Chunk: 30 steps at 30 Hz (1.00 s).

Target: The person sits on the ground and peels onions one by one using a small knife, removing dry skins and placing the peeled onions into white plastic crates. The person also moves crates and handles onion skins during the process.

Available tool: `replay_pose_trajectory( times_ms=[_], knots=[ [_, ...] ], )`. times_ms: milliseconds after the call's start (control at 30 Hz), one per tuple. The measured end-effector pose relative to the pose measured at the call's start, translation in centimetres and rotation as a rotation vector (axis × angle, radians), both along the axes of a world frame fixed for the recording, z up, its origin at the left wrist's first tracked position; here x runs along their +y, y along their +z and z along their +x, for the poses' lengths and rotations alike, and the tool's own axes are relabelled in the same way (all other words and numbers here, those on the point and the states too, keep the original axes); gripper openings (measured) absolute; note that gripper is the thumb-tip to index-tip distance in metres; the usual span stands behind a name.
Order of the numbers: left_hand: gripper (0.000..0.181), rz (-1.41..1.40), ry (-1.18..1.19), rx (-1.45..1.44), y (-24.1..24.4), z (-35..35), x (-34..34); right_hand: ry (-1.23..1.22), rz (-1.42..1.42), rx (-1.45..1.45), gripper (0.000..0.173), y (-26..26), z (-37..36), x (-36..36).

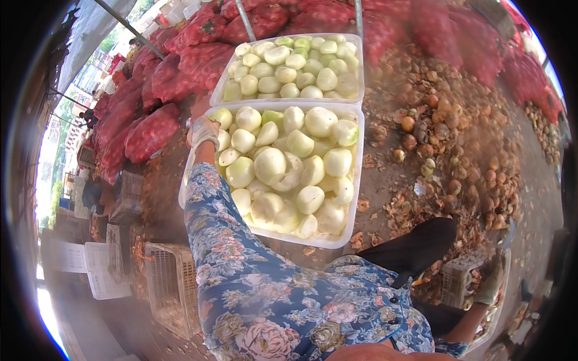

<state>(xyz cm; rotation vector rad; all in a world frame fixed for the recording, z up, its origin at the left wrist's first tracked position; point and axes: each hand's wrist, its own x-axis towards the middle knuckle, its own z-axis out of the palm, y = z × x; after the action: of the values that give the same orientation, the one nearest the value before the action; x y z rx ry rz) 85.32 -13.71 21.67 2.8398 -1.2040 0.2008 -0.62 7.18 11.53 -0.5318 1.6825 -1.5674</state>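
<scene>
Peeled onions (pixel 270 166) fill the near white plastic tub (pixel 356 180). My left hand (pixel 205 131), in a pale work glove, is closed at this tub's upper left corner, gripping its rim; the fingertips are partly hidden. Behind and against it stands a second white tub (pixel 361 67), also full of peeled onions, some greenish. At the lower right, my right hand (pixel 492 280), gloved too, is closed around what looks like a knife (pixel 511 232) with its blade pointing away from me. The handle is hidden in the glove.
Unpeeled onions (pixel 456 117) and loose skins lie heaped on the ground at right. Red mesh sacks (pixel 153 131) are piled behind and to the left. A plastic crate (pixel 171 289) lies at lower left, another (pixel 460 275) near my right hand. A person (pixel 97 196) is at far left.
</scene>
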Motion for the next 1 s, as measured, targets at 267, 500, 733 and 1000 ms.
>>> replay_pose_trajectory(
  times_ms=[267,500,733,1000],
  knots=[
    [0.035,-0.031,-0.033,-0.036,-0.7,0.2,-0.4,0.093,-0.042,0.039,0.033,2.0,2.3,0.2],
    [0.039,-0.139,-0.085,-0.082,0.8,-3.3,-0.4,0.015,-0.013,0.100,0.036,4.2,4.4,0.9],
    [0.035,-0.405,-0.540,0.214,5.4,-14.2,-3.4,0.030,-0.086,0.032,0.035,2.6,1.0,3.7],
    [0.025,-0.130,-1.117,0.458,7.3,-39.5,-4.2,-0.078,-0.056,-0.004,0.025,1.7,0.3,7.3]
  ],
)
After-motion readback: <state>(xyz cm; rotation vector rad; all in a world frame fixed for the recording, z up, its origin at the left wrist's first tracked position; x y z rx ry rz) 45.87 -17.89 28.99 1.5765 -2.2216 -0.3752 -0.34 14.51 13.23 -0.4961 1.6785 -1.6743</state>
